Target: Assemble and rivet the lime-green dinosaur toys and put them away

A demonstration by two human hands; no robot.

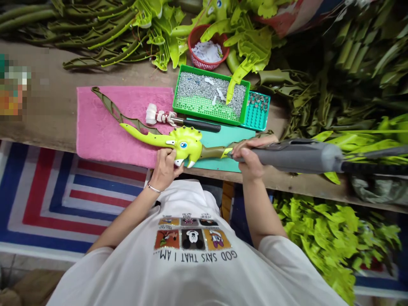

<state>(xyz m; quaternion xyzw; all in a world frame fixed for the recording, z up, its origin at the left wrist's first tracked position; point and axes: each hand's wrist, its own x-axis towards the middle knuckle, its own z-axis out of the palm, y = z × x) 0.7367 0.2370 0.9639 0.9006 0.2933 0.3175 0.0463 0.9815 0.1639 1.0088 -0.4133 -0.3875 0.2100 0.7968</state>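
Observation:
A toy bow (188, 142) with a lime-green dinosaur head and olive limbs lies across a pink cloth and a teal mat. My left hand (165, 168) grips it at the white-tipped jaw, fingers bent around the edge. My right hand (251, 157) is wrapped round the front of a grey electric screwdriver (290, 156). The tip of the screwdriver meets a lime-green patch on the bow's right limb; the screw itself cannot be made out. Just beyond the bow lies a mallet (191, 123) with a black handle and a cloth-wrapped head.
A green tray (207, 110) of screws stands behind, with a teal tray (259, 110) of small metal parts beside it. Behind them is a red basket (208, 61) of white pieces. Olive and lime plastic parts (108, 34) pile along the back and right.

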